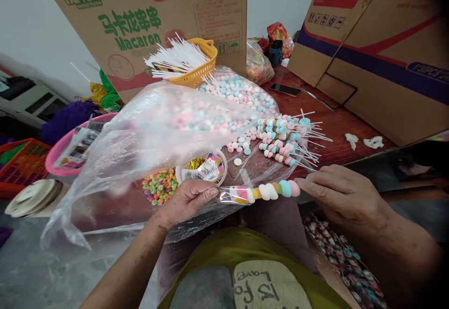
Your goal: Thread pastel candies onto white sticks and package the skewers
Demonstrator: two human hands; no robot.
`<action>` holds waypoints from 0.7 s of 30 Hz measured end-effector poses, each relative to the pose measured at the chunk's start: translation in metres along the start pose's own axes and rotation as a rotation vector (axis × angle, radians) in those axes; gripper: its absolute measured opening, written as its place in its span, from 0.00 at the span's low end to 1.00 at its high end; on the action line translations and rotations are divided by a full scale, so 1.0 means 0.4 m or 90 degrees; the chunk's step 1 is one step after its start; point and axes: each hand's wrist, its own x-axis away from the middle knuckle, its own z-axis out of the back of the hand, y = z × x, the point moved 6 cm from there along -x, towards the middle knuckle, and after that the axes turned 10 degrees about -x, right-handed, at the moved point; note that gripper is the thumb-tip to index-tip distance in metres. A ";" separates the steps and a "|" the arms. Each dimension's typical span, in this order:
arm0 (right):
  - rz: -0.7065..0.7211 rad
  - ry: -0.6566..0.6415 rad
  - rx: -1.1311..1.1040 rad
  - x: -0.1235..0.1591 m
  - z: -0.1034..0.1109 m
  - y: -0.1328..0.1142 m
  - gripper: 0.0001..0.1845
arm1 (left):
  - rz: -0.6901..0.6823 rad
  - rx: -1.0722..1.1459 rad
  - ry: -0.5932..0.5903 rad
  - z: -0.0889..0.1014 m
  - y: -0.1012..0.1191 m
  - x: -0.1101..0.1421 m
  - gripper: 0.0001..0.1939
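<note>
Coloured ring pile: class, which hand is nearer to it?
Left. The left hand is just beside the ring pile; the right hand is farther off, across the candy skewer.

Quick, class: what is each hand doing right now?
Left hand: closed, pinching the end of the clear wrapper.
Right hand: closed, holding the candy skewer at its pink end.

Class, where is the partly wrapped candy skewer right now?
In the head view, the candy skewer is right of centre, below the middle, held between the left hand at its wrapper and the right hand at its pink end.
</note>
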 end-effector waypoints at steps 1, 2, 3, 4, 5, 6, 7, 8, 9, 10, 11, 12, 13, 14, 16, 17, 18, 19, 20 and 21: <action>0.002 -0.017 -0.005 -0.005 -0.006 -0.002 0.17 | -0.026 -0.016 -0.032 -0.010 0.009 -0.004 0.20; -0.001 -0.028 -0.010 -0.009 -0.013 -0.003 0.16 | -0.056 -0.034 -0.070 -0.021 0.019 -0.008 0.20; -0.009 -0.040 -0.018 -0.012 -0.022 -0.004 0.15 | -0.077 -0.058 -0.093 -0.029 0.027 -0.012 0.20; -0.024 -0.052 -0.029 -0.014 -0.033 -0.003 0.14 | -0.082 -0.081 -0.097 -0.032 0.031 -0.016 0.20; -0.040 -0.062 -0.045 -0.015 -0.045 -0.002 0.13 | -0.078 -0.102 -0.093 -0.032 0.033 -0.021 0.20; -0.055 -0.072 -0.065 -0.015 -0.056 -0.001 0.13 | -0.071 -0.123 -0.085 -0.031 0.035 -0.025 0.20; -0.067 -0.079 -0.085 -0.014 -0.065 0.001 0.13 | -0.064 -0.145 -0.080 -0.030 0.037 -0.028 0.19; -0.073 -0.081 -0.100 -0.013 -0.070 0.002 0.12 | -0.058 -0.171 -0.081 -0.031 0.041 -0.031 0.19; -0.076 -0.082 -0.111 -0.012 -0.074 0.003 0.12 | -0.050 -0.200 -0.096 -0.037 0.044 -0.032 0.22; -0.077 -0.086 -0.119 -0.013 -0.077 0.003 0.12 | -0.035 -0.227 -0.119 -0.045 0.047 -0.034 0.25; -0.074 -0.097 -0.126 -0.015 -0.081 0.000 0.12 | -0.013 -0.248 -0.147 -0.057 0.049 -0.035 0.26; -0.065 -0.110 -0.131 -0.020 -0.085 -0.005 0.12 | 0.016 -0.253 -0.173 -0.069 0.050 -0.037 0.25; -0.053 -0.125 -0.136 -0.026 -0.090 -0.013 0.13 | 0.048 -0.239 -0.194 -0.083 0.051 -0.039 0.22; -0.040 -0.144 -0.139 -0.034 -0.098 -0.024 0.13 | 0.075 -0.202 -0.211 -0.099 0.053 -0.041 0.19; -0.025 -0.178 -0.139 -0.052 -0.117 -0.046 0.13 | 0.108 -0.098 -0.237 -0.132 0.061 -0.047 0.16; -0.020 -0.190 -0.144 -0.062 -0.127 -0.056 0.13 | 0.113 -0.048 -0.249 -0.148 0.066 -0.049 0.15; -0.014 -0.197 -0.154 -0.071 -0.135 -0.064 0.13 | 0.113 -0.009 -0.256 -0.160 0.071 -0.052 0.16; -0.007 -0.198 -0.170 -0.078 -0.141 -0.069 0.13 | 0.110 0.018 -0.256 -0.168 0.074 -0.054 0.17; 0.000 -0.182 -0.188 -0.085 -0.141 -0.070 0.13 | 0.109 0.038 -0.250 -0.171 0.076 -0.055 0.17; -0.002 -0.151 -0.201 -0.090 -0.135 -0.064 0.13 | 0.110 0.055 -0.245 -0.172 0.076 -0.055 0.17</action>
